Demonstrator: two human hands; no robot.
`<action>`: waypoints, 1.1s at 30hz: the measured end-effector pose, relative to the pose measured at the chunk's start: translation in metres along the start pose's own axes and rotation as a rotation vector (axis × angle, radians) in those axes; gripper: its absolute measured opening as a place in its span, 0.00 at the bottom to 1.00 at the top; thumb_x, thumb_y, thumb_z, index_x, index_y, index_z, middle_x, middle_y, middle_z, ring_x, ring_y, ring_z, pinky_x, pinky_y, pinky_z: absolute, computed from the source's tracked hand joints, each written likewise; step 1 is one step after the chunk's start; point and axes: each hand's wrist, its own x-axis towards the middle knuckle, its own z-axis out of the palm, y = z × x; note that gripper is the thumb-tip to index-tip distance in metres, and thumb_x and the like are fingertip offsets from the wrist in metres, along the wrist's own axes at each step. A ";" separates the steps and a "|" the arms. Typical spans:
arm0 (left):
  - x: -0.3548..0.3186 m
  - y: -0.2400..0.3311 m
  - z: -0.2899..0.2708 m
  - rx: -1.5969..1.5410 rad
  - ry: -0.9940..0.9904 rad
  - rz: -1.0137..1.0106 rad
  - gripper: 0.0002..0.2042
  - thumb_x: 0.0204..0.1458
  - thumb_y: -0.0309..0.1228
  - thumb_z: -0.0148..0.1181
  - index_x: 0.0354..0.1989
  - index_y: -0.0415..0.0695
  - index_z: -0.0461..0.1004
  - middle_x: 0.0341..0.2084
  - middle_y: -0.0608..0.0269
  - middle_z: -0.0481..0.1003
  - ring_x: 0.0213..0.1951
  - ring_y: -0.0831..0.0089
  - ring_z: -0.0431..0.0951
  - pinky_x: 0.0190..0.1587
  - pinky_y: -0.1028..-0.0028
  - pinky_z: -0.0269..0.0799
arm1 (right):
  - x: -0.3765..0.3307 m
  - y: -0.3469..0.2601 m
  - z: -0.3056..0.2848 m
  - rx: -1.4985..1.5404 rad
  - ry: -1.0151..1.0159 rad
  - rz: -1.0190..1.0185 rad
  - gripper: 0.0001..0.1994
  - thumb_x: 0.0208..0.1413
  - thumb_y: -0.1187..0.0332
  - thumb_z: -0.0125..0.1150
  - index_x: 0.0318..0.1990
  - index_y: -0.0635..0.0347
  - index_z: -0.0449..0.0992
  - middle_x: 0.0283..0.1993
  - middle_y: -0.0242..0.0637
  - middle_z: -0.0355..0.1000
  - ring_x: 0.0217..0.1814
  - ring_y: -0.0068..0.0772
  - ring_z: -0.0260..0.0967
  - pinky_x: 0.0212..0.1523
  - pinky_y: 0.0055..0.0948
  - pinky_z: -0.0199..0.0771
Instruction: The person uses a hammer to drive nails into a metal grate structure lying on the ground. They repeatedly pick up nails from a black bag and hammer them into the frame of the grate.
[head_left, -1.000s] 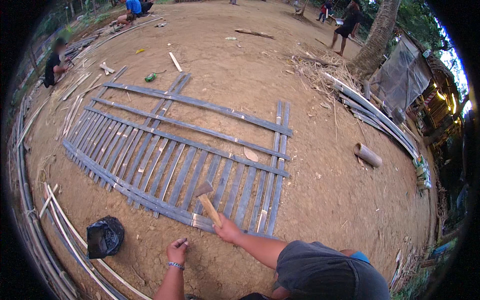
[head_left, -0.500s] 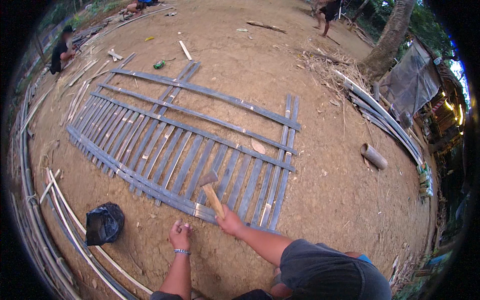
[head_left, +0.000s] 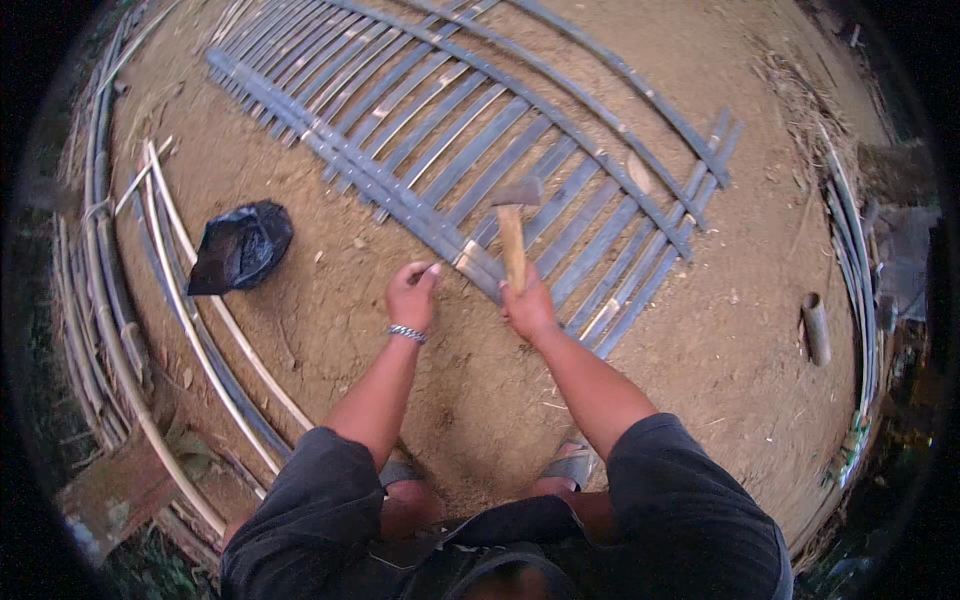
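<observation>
My right hand grips the wooden handle of a hatchet, its dark metal head raised over the slats. My left hand, with a chain bracelet at the wrist, has its thumb and fingers pinched together beside the frame's near edge; what they hold, if anything, is too small to make out. On the ground in front lies a dark slatted frame, its many narrow cross slats fixed to long rails. Pale bare patches show at several joints, one of them on the near rail between my hands.
A black plastic bag stands open on the dirt to the left. Pale split strips and long poles lie farther left. On the right are a short bamboo tube and a bundle of long strips. My sandalled feet are below.
The view has tilted down and turned right, so the frame sits higher in the picture and the people beyond are out of sight. Hatchet still in my right hand; left fingers still curled.
</observation>
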 end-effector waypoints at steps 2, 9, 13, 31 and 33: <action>0.004 0.005 0.004 0.004 0.058 0.085 0.10 0.57 0.33 0.67 0.36 0.37 0.81 0.28 0.66 0.81 0.31 0.79 0.78 0.37 0.76 0.73 | 0.001 -0.007 0.000 0.033 -0.007 -0.044 0.28 0.60 0.61 0.61 0.65 0.60 0.62 0.43 0.58 0.77 0.42 0.61 0.77 0.44 0.49 0.78; 0.019 -0.001 0.025 0.389 0.104 0.484 0.07 0.52 0.30 0.68 0.38 0.43 0.84 0.39 0.60 0.83 0.46 0.64 0.80 0.53 0.67 0.72 | -0.011 -0.028 -0.008 0.089 -0.051 0.005 0.27 0.63 0.69 0.59 0.67 0.60 0.59 0.33 0.39 0.73 0.22 0.27 0.71 0.22 0.30 0.76; 0.021 0.003 0.043 0.560 0.137 0.562 0.06 0.51 0.33 0.67 0.35 0.49 0.85 0.48 0.68 0.81 0.62 0.59 0.69 0.67 0.57 0.54 | -0.012 -0.035 -0.011 0.069 -0.060 0.047 0.27 0.60 0.64 0.61 0.64 0.60 0.62 0.39 0.56 0.77 0.36 0.54 0.79 0.40 0.47 0.78; 0.027 -0.008 0.053 0.681 0.163 0.552 0.06 0.55 0.35 0.63 0.36 0.51 0.83 0.51 0.74 0.81 0.67 0.61 0.63 0.72 0.53 0.43 | -0.010 -0.033 -0.008 0.097 -0.042 0.021 0.28 0.59 0.63 0.61 0.65 0.59 0.62 0.51 0.60 0.75 0.55 0.64 0.73 0.55 0.49 0.73; 0.024 -0.008 0.056 0.758 0.183 0.601 0.04 0.54 0.34 0.63 0.35 0.51 0.82 0.50 0.76 0.81 0.67 0.63 0.64 0.73 0.51 0.38 | -0.011 -0.031 -0.008 0.099 -0.033 0.004 0.28 0.58 0.63 0.61 0.65 0.59 0.62 0.51 0.61 0.75 0.54 0.65 0.73 0.54 0.49 0.73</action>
